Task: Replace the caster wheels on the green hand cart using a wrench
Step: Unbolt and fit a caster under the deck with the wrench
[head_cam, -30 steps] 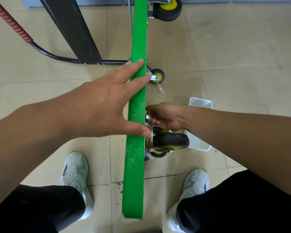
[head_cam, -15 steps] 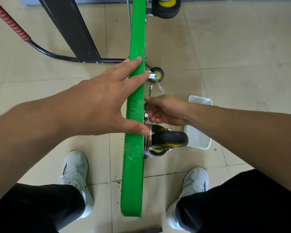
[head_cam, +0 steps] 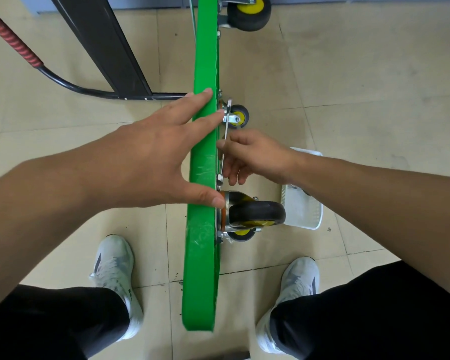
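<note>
Change: right hand [head_cam: 255, 157] sits higher than a second ago, off the big wheel's mount, and the wrench [head_cam: 226, 128] now shows along most of its length; left hand [head_cam: 151, 157] is spread on the cart edge as before.
Left hand: open, fingers straight and splayed; fingertips lie across the green edge, thumb presses on it just beside the big wheel's metal plate.
Right hand: curled round the wrench, thumb and fingers pinching its shaft near the lower end.
Wrench: slim, silver, runs close along the underside of the cart [head_cam: 203, 61]; lower end sits at a bolt just above the big wheel's plate, upper end reaches up beside the small wheel [head_cam: 238, 116].
Cart: green deck stands on its edge between the person's feet, wheels pointing to the right.
Big wheel [head_cam: 257, 213]: black, in a metal fork, fixed to the deck just below the right hand; a smaller yellow-hubbed one peeks out under it.
Far wheel [head_cam: 248, 13]: black with a yellow hub, at the top.
Around: white basket [head_cam: 304, 203] on the floor behind the right wrist; black handle [head_cam: 70, 85] with a red grip to the left; white shoes [head_cam: 112, 263].
In the way: right hand's fingers hide how the wrench head meets the bolt.
</note>
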Tool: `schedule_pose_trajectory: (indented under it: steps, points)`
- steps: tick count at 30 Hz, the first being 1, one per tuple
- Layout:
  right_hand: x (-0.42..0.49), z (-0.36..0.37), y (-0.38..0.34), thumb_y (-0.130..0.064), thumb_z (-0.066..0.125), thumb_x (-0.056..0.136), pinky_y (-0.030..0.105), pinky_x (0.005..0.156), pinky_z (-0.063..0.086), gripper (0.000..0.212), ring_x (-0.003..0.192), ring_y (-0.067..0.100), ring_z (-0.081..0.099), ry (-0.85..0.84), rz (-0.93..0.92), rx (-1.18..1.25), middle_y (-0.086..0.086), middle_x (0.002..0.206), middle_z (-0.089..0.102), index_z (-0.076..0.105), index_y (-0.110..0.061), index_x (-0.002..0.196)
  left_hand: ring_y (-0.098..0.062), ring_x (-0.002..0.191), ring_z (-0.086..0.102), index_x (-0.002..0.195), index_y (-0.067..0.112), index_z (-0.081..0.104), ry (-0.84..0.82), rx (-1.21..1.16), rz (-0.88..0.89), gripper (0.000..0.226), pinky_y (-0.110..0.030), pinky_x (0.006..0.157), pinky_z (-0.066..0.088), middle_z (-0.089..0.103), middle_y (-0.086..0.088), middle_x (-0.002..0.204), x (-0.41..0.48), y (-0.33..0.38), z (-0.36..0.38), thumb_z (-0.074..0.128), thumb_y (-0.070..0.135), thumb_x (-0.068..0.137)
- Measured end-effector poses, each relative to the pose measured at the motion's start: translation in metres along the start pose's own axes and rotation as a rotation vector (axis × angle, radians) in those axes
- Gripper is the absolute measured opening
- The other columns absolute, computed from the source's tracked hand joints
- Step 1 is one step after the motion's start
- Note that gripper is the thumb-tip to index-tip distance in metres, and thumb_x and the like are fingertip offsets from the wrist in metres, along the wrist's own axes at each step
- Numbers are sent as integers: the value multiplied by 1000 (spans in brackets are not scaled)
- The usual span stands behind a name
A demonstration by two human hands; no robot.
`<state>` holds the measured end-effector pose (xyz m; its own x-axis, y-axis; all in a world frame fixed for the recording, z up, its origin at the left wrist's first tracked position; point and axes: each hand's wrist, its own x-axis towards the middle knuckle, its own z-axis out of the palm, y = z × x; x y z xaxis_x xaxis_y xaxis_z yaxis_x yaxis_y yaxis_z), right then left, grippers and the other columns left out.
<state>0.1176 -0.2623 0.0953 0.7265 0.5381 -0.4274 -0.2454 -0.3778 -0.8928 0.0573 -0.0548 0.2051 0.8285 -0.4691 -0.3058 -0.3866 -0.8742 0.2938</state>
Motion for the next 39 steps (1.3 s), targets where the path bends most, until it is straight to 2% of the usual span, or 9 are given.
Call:
schedule_pose_trajectory:
  steps: [6, 9, 12, 16, 20, 25, 31, 34, 39]
  points:
    - [-18, 2, -13, -21, 53, 107, 39, 54, 57, 30, 66, 30, 73, 29, -247, -246, 14, 79, 74, 56, 8, 101, 1, 150, -8, 159, 36, 1, 1, -22, -12, 136, -45, 123, 23, -17, 21, 164, -1, 3, 0, 31, 105, 46]
    - [-26, 5, -8, -19, 56, 105, 44, 55, 60, 28, 63, 25, 72, 124, -281, -269, 11, 76, 72, 57, 7, 97, 9, 144, -11, 159, 30, -7, -1, -33, -33, 143, -35, 123, 15, -17, 20, 164, -1, 5, -1, 33, 104, 43]
    - [-27, 7, -6, -18, 57, 105, 44, 56, 61, 26, 61, 25, 71, 147, -280, -224, 14, 75, 71, 57, 5, 93, 10, 142, -13, 159, 28, -10, -22, -1, -46, 146, -40, 124, 20, -20, 20, 163, -1, 7, -3, 29, 105, 41]
    - [-20, 11, -14, -21, 53, 107, 38, 55, 60, 26, 60, 26, 68, 163, -164, -128, 12, 71, 69, 57, -6, 87, 12, 138, -14, 159, 27, -9, -30, 18, -48, 146, -41, 124, 21, -21, 21, 163, -2, 9, -6, 28, 105, 42]
    - [-4, -3, -12, -28, 51, 108, 28, 48, 48, 35, 53, 17, 58, 290, -67, -90, 4, 66, 61, 60, 2, 92, 12, 141, -14, 158, 29, -11, -47, 19, -57, 145, -48, 122, 26, -24, 24, 161, -2, 9, -6, 27, 107, 41]
    - [9, -9, 7, -30, 48, 109, 21, 43, 43, 32, 50, 13, 50, 240, 292, 183, 3, 64, 54, 55, -11, 84, 10, 143, -13, 159, 29, -9, -46, 12, -60, 145, -46, 122, 25, -24, 25, 161, -2, 9, -6, 29, 106, 42]
    - [15, -2, 31, -24, 49, 108, 16, 35, 44, 43, 40, 9, 52, 79, 710, 572, 3, 55, 55, 59, -6, 71, 13, 141, -16, 159, 30, -9, -34, 8, -48, 143, -33, 122, 17, -25, 26, 160, -2, 7, -4, 30, 104, 43]
    - [14, 5, 32, -23, 50, 109, 15, 38, 48, 34, 40, 9, 57, 45, 765, 647, 5, 56, 59, 59, -2, 84, 13, 141, -17, 158, 30, -11, -22, 8, -27, 141, -33, 120, 17, -26, 27, 159, -2, 7, -3, 29, 104, 44]
    - [19, 16, 36, -16, 49, 109, 14, 42, 51, 24, 43, 8, 62, 52, 760, 631, 8, 58, 66, 58, -2, 91, 14, 139, -18, 158, 30, -11, -18, 11, -18, 141, -30, 117, 14, -27, 26, 159, -2, 5, -3, 29, 105, 46]
